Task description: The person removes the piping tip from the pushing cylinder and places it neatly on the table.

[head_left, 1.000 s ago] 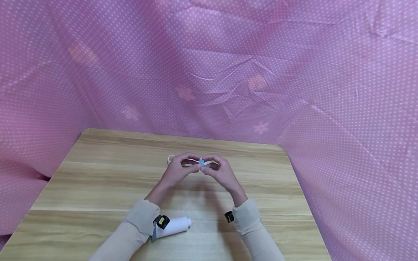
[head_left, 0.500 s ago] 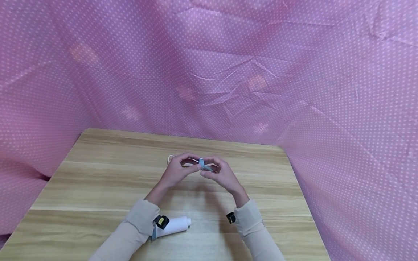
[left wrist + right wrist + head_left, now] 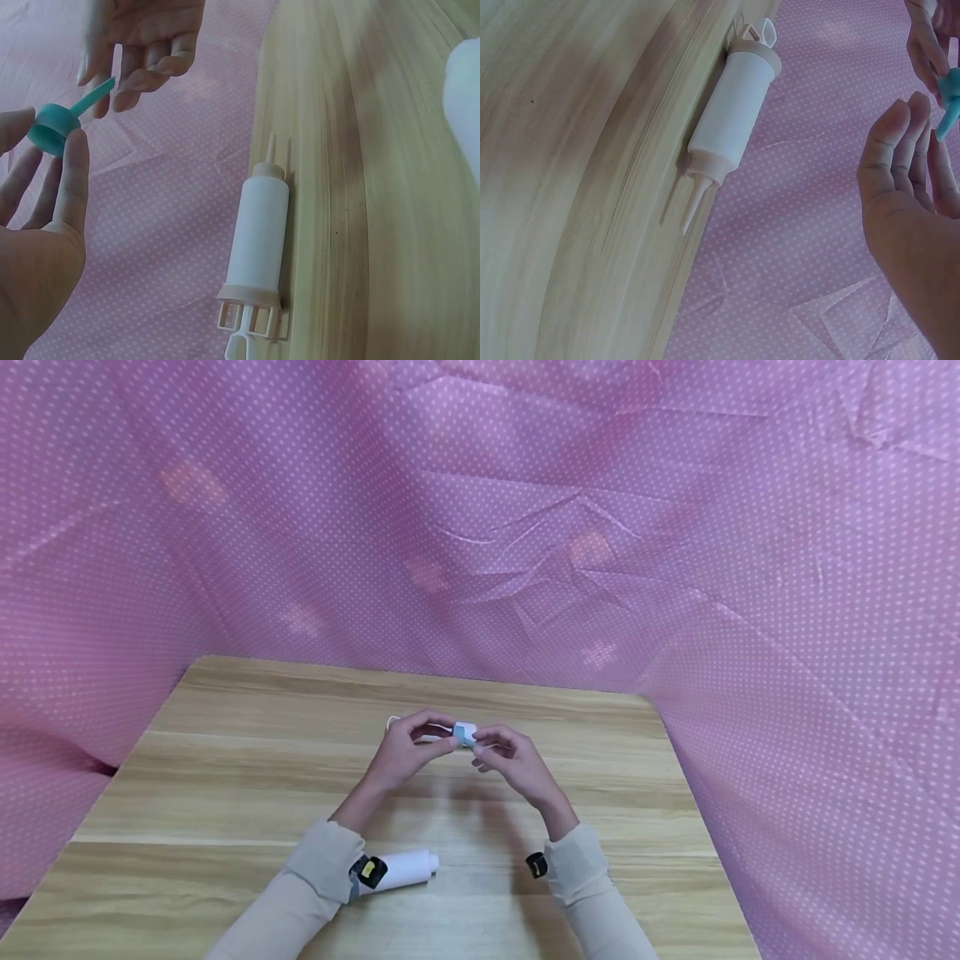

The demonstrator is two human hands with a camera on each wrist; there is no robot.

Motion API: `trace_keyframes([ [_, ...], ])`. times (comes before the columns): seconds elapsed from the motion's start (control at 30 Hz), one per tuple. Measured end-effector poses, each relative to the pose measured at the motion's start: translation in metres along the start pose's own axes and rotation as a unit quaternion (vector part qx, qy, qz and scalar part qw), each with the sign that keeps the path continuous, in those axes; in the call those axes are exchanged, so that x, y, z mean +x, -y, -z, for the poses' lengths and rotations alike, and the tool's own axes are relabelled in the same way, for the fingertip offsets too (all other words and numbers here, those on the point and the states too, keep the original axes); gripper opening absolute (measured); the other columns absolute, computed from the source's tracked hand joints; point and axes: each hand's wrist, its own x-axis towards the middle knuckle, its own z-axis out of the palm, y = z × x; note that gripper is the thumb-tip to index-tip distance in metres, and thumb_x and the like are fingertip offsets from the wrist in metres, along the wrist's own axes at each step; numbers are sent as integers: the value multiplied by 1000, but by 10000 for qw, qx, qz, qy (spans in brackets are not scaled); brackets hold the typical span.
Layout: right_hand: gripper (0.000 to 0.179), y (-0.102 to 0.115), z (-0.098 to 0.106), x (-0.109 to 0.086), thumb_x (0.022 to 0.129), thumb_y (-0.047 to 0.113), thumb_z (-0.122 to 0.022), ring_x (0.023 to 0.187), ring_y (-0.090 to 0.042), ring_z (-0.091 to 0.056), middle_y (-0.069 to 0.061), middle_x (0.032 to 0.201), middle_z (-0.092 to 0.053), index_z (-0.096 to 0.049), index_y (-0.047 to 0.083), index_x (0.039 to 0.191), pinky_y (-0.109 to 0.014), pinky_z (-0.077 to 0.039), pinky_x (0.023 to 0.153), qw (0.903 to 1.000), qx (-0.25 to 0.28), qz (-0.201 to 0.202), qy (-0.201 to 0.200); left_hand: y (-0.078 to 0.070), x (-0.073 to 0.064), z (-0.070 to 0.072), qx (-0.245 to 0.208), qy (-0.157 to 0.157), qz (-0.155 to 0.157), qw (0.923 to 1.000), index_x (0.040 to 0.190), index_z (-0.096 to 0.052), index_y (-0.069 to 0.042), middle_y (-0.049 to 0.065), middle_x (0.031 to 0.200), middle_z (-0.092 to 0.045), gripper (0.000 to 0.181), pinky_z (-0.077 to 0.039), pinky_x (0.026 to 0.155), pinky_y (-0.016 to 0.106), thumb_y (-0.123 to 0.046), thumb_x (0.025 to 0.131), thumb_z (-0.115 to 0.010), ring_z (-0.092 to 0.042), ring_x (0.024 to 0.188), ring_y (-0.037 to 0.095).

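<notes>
Pointing spout-first toward the right hand [image 3: 521, 764], the teal nozzle cap [image 3: 58, 118] sits raised off the table [image 3: 285, 760] in the left hand's [image 3: 400, 753] fingers, in front of the white-barrelled syringe [image 3: 259, 232] as the head view sees it. Its long axis runs roughly along the syringe's, both tips aiming the same way. It has a short, wide, hollow collar narrowing abruptly to a slim straight spout. The left thumb and fingertips pinch the collar, the other fingers slightly apart. The right fingers bend loosely beside the spout's tip; whether they pinch it, I cannot tell. Both wrist views show the syringe's barrel, beige nozzle and looped handle, largely hidden behind the hands in the head view. Only the head view shows the stepped end of the white cylinder [image 3: 405, 868], nearer the person than the syringe.
</notes>
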Motion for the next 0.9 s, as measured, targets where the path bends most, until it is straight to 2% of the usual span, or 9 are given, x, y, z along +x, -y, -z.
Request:
trace_keyframes([
  [0.13,27,1,1,0,101,0,-59,92,-31,-67,-36,115,-59,-58,-13,124,-54,-57,87,10000,-42,-59,21,1,0,1,-41,0,37,10000,117,-67,4,19,118,-67,28,-57,87,41,-4,91,-75,-63,110,38],
  [0.23,26,1,1,-1,101,2,-59,91,-31,-67,-34,115,-61,-59,-12,124,-51,-58,86,10000,-24,-61,-9,4,-1,2,-96,-22,45,9999,119,-68,1,17,119,-67,31,-57,87,40,-9,91,-77,-63,110,36],
  [0.4,22,0,-1,-3,100,5,-63,88,-25,-67,-17,103,-67,-62,-9,117,-40,-60,83,9999,-9,-42,-141,9,0,4,-130,-17,-72,9999,117,-70,-4,14,118,-68,32,-58,86,38,-15,89,-80,-65,107,31],
  [0.5,20,-3,-1,-3,100,6,-64,86,-24,-67,-9,98,-68,-63,-9,113,-38,-60,81,9998,-9,49,-211,12,0,5,-155,11,-144,9998,116,-70,-4,13,116,-68,32,-58,85,35,-16,89,-81,-65,105,32],
  [0.63,20,-4,1,-4,100,6,-64,84,-22,-67,-22,103,-66,-64,-9,113,-36,-60,81,9994,23,145,-321,14,-1,5,-191,47,-153,9997,118,-70,-3,14,118,-68,34,-58,85,34,-16,89,-80,-65,107,34],
  [0.73,23,-3,2,-4,100,9,-65,82,-20,-66,-27,104,-64,-64,-10,112,-34,-59,80,9988,45,185,-445,14,-1,5,-176,44,-106,9998,120,-69,-3,14,119,-66,36,-59,84,35,-17,89,-81,-64,108,35],
  [0.9,27,-3,3,-2,100,13,-66,78,-16,-63,-15,95,-64,-64,-11,110,-30,-58,77,9971,149,311,-672,14,-2,5,-164,48,-68,9998,122,-68,-1,14,120,-66,39,-59,84,35,-18,89,-81,-64,108,35],
])
